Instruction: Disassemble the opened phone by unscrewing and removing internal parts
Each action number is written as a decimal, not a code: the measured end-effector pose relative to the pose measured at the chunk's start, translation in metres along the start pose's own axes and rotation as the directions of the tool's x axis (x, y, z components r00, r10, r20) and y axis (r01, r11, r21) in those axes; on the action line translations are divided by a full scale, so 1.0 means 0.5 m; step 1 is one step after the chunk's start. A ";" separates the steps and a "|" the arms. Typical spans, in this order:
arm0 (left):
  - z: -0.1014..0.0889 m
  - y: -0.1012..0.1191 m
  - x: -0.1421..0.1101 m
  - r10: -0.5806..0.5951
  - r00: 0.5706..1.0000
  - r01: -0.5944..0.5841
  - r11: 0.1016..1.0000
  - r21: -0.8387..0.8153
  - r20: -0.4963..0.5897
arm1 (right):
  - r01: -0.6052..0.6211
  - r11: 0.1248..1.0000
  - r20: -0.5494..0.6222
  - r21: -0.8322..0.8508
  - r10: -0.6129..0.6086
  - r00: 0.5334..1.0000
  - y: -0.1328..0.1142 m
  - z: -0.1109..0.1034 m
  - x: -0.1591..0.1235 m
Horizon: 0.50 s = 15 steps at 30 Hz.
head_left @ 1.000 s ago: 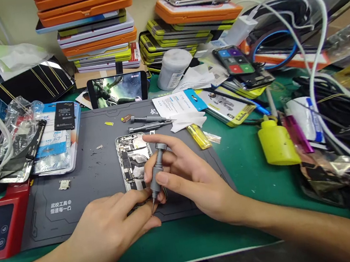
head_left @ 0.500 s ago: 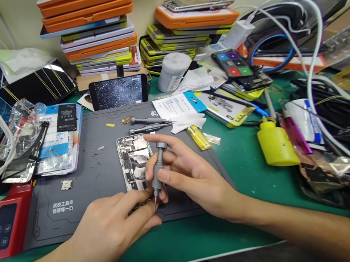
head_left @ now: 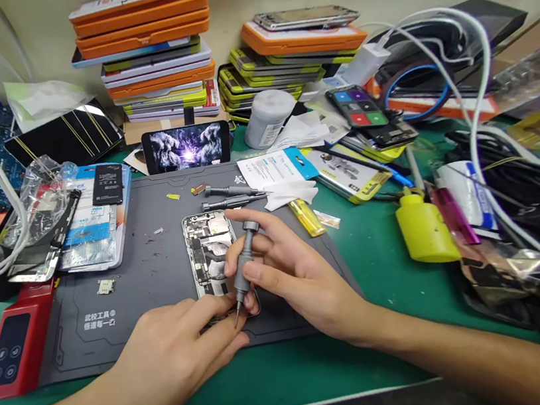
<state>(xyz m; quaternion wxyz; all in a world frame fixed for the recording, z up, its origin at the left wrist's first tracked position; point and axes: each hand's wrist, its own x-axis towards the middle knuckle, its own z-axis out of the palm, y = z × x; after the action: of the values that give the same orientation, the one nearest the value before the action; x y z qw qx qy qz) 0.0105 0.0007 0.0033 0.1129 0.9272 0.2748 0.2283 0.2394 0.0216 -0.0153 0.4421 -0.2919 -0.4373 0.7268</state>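
An opened phone [head_left: 208, 246] with its circuit boards exposed lies on a dark grey work mat [head_left: 127, 296]. My right hand [head_left: 293, 276] grips a grey precision screwdriver [head_left: 243, 263] upright, forefinger on its cap, tip down at the phone's lower end. My left hand [head_left: 175, 350] rests on the mat with thumb and forefinger pinched together at the screwdriver's tip, over the phone's bottom edge. What the left fingers pinch is hidden. Two more screwdrivers [head_left: 231, 196] lie just beyond the phone.
A phone [head_left: 186, 147] playing video stands at the mat's far edge. Stacked orange and yellow cases [head_left: 152, 45] line the wall. A red device [head_left: 6, 343] lies left, a yellow bottle [head_left: 425, 231] and tangled cables [head_left: 491, 131] right. A battery [head_left: 107, 184] lies on packaging.
Both hands stay at the phone's lower end with the screwdriver barely shifted. The view has tilted down slightly, and the standing phone's video picture has changed.
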 end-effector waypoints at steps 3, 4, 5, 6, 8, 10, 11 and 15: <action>0.001 0.000 -0.001 0.006 1.000 -0.006 1.000 0.010 -0.009 | -0.007 1.000 -0.014 -0.016 0.007 1.000 0.000 0.000 0.000; 0.002 -0.001 -0.002 0.006 1.000 -0.006 1.000 0.009 -0.008 | -0.012 1.000 -0.016 -0.020 0.012 1.000 -0.001 0.001 0.000; 0.003 -0.001 -0.003 0.005 1.000 -0.004 1.000 0.007 -0.004 | -0.017 1.000 -0.016 -0.023 0.017 1.000 -0.001 0.001 0.000; 0.004 -0.001 -0.004 0.002 1.000 -0.002 1.000 0.004 0.001 | -0.021 1.000 -0.016 -0.023 0.021 1.000 -0.002 0.001 0.000; 0.005 -0.002 -0.005 -0.002 1.000 0.002 1.000 -0.001 0.008 | -0.026 0.999 -0.015 -0.020 0.025 1.000 -0.005 0.003 0.001; 0.005 -0.003 -0.005 -0.003 1.000 0.003 1.000 0.001 0.008 | -0.025 0.999 -0.013 -0.020 0.024 1.000 -0.007 0.004 0.002; 0.005 -0.002 -0.004 0.001 1.000 -0.001 1.000 0.003 0.007 | -0.023 0.999 -0.014 -0.024 0.022 1.000 -0.007 0.004 0.002; 0.003 -0.001 0.000 0.004 1.000 -0.004 1.000 0.004 0.002 | -0.006 0.999 -0.001 -0.051 0.006 1.000 -0.005 0.003 0.002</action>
<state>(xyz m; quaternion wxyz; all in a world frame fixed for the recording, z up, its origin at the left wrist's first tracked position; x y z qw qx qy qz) 0.0107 0.0008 0.0020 0.1109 0.9282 0.2731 0.2272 0.2387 0.0225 -0.0123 0.4324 -0.3046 -0.4548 0.7165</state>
